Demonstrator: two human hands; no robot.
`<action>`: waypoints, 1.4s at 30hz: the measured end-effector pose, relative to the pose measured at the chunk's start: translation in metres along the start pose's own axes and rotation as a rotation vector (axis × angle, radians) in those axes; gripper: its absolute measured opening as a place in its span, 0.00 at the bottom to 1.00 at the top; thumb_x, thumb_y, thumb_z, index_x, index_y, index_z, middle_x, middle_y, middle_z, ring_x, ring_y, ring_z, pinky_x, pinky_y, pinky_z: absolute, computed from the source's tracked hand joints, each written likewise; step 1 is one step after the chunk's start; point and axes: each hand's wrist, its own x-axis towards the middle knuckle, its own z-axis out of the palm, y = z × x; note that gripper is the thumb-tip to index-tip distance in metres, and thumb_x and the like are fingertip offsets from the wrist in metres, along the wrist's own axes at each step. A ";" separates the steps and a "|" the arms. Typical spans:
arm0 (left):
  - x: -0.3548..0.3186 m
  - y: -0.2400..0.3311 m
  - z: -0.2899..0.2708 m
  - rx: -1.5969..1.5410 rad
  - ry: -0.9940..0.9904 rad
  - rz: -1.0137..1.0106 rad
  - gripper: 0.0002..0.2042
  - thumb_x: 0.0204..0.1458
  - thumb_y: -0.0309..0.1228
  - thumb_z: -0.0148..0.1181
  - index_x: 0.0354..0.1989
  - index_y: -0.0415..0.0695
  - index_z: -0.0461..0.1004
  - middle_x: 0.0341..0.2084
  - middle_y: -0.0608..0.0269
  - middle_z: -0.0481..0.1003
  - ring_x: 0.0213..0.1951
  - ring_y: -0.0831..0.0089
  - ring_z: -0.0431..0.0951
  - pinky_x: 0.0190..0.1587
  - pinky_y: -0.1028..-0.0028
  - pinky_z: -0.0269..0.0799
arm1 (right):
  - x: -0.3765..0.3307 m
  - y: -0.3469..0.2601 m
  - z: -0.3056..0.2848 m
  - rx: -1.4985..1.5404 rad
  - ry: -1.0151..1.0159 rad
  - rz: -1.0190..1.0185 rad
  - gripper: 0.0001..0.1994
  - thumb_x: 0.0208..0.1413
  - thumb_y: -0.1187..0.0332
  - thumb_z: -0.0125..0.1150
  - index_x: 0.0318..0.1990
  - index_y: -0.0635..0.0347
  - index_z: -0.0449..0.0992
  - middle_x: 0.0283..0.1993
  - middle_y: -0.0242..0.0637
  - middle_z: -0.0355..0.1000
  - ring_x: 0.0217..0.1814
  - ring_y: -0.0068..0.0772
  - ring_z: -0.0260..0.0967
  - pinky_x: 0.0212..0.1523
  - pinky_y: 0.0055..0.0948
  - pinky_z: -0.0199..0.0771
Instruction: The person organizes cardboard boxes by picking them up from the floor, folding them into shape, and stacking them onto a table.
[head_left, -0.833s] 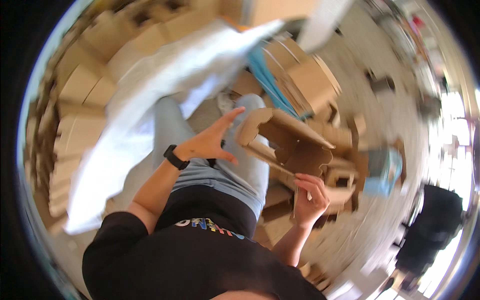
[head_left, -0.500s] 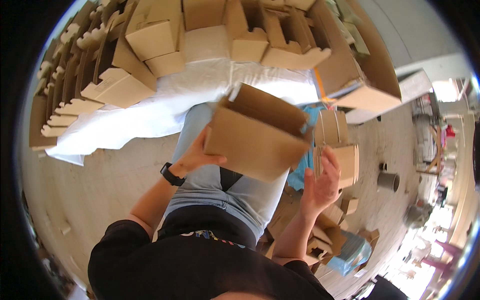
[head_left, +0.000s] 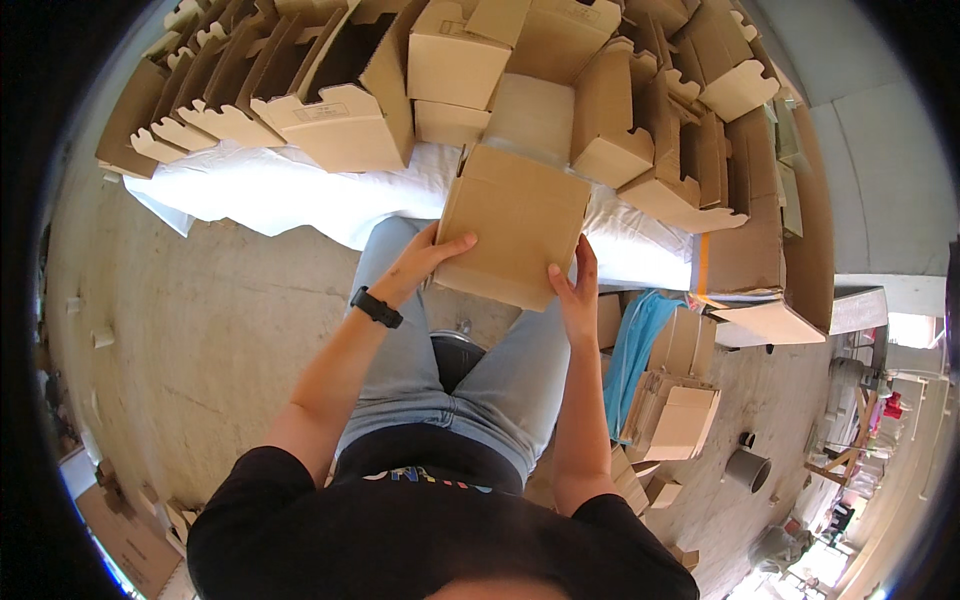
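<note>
A brown cardboard box is held above my lap, at the front edge of the white-covered table, with a broad plain side facing me. My left hand grips its left edge, thumb laid across the face and fingers mostly hidden behind. On the lower right edge my right hand holds it the same way, thumb in front and fingers along the side. The box's inside does not show from here.
Several open cardboard boxes stand packed along the white-covered table. A larger carton stands at its right end. Flattened cardboard and blue plastic lie right of my legs. Farther right is a grey bin.
My right hand, open and apart before, now grips the box. The box has turned so its opening no longer shows, and it has moved toward the table. My view has shifted.
</note>
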 end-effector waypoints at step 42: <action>-0.076 0.023 -0.017 0.614 -0.025 0.705 0.21 0.49 0.30 0.58 0.54 0.41 0.70 0.52 0.54 0.71 0.57 0.60 0.68 0.62 0.64 0.58 | -0.083 -0.005 -0.008 -0.112 0.182 -0.551 0.34 0.50 0.63 0.63 0.61 0.63 0.53 0.61 0.44 0.55 0.64 0.43 0.53 0.63 0.42 0.54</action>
